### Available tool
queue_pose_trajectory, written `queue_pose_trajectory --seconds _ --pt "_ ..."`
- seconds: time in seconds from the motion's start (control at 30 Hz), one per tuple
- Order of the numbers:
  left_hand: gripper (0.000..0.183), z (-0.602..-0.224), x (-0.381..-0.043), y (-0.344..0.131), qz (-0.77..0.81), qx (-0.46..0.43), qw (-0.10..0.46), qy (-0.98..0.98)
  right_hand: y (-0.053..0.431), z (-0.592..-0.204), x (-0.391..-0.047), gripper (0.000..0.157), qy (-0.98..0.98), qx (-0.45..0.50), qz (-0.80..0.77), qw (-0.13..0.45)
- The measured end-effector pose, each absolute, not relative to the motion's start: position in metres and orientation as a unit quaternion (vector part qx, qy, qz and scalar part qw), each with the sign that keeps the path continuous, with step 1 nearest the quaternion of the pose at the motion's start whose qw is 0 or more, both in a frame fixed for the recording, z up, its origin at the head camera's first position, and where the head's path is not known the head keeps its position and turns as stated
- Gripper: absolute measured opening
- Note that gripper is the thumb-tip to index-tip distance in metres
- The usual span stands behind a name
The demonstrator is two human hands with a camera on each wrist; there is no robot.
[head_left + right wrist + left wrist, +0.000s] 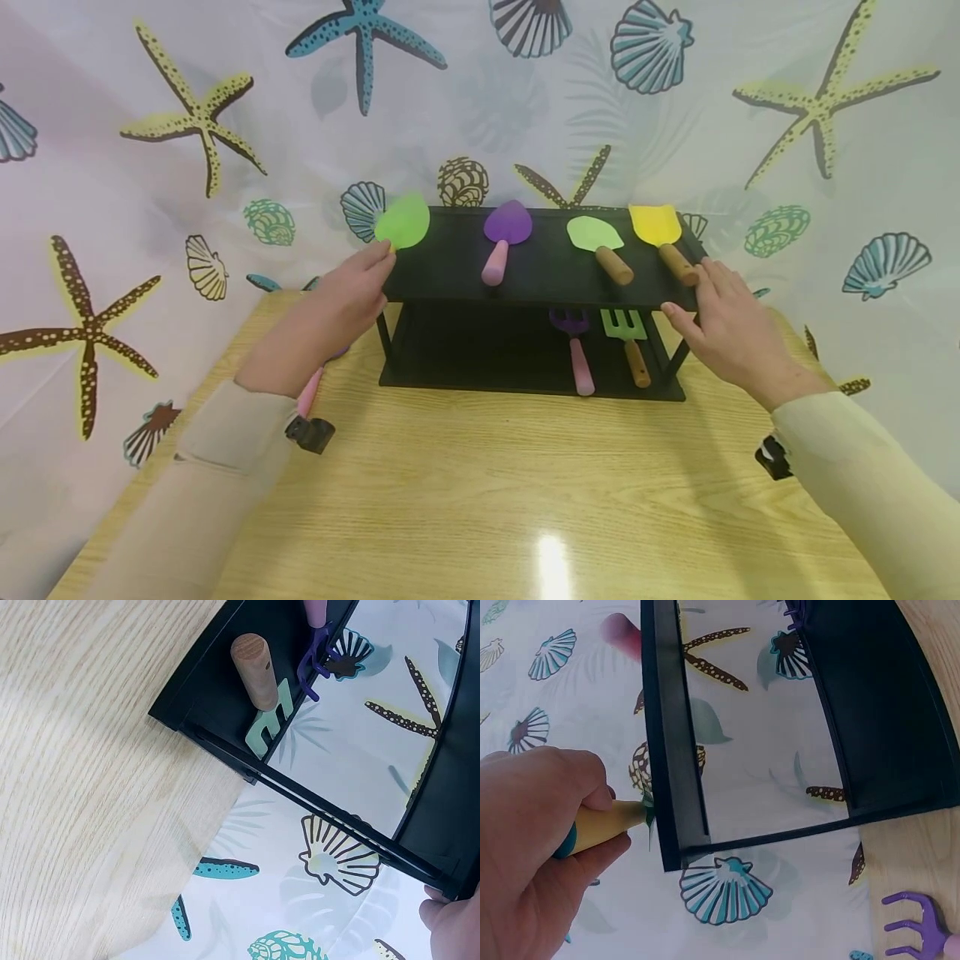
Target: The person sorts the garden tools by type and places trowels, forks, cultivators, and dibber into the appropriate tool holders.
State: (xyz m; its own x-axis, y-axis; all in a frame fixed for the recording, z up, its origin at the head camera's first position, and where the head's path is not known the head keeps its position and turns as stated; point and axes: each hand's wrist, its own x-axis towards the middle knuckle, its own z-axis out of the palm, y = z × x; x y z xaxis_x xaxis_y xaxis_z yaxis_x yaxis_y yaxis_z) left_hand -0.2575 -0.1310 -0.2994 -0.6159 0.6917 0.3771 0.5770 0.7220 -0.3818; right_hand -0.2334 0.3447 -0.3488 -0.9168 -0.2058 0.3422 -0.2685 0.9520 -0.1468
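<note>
My left hand (348, 287) grips the yellow handle of a green trowel (406, 221). Its leaf-shaped blade overlaps the left end of the upper tier of a black two-tier shelf (450, 267). In the left wrist view, the handle (604, 826) shows a teal end. At the shelf's front right corner my right hand (735, 329) holds the upper tier, thumb at the front edge and fingers over the side. Beside those fingers lies a yellow square-bladed shovel (656, 223) with a wooden handle. A purple trowel (508, 223) and a pale green trowel (595, 232) share that tier.
On the lower tier lie a purple fork (581, 367) with a pink handle and a green fork (636, 362) with a wooden handle. Another purple fork (928, 930) is on the wooden table (480, 475), left of the shelf. A patterned curtain (480, 108) hangs behind.
</note>
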Motion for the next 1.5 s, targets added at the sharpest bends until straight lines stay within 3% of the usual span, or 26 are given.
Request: queue_pose_trajectory --seconds 0.1,0.27,0.37,0.63,0.77,1.0,1.5 --pt "0.044 -0.301 -0.267 -0.124 -0.041 -0.348 0.211 -0.912 0.344 -0.348 -0.233 0.074 -0.975 0.12 0.095 0.163" --pt "0.049 -0.296 -0.278 -0.11 -0.05 -0.301 0.119 -0.945 0.343 -0.347 -0.233 0.077 -0.976 0.116 0.095 0.156" --pt "0.047 -0.296 -0.288 -0.103 -0.038 -0.289 0.102 -0.951 0.343 -0.348 -0.233 0.079 -0.978 0.112 0.093 0.15" --pt "0.037 -0.299 -0.3 -0.095 -0.038 -0.285 0.116 -0.951 0.344 -0.348 -0.232 0.08 -0.979 0.111 0.088 0.148" --pt "0.038 -0.299 -0.305 -0.093 -0.035 -0.274 0.098 -0.956 0.344 -0.349 -0.232 0.08 -0.978 0.112 0.089 0.15" --pt "0.046 -0.298 -0.31 -0.091 -0.06 -0.237 0.054 -0.968 0.344 -0.349 -0.233 0.078 -0.977 0.114 0.092 0.153" --pt "0.064 -0.296 -0.303 -0.106 -0.181 -0.222 0.068 -0.956 0.345 -0.351 -0.234 0.076 -0.976 0.118 0.1 0.155"
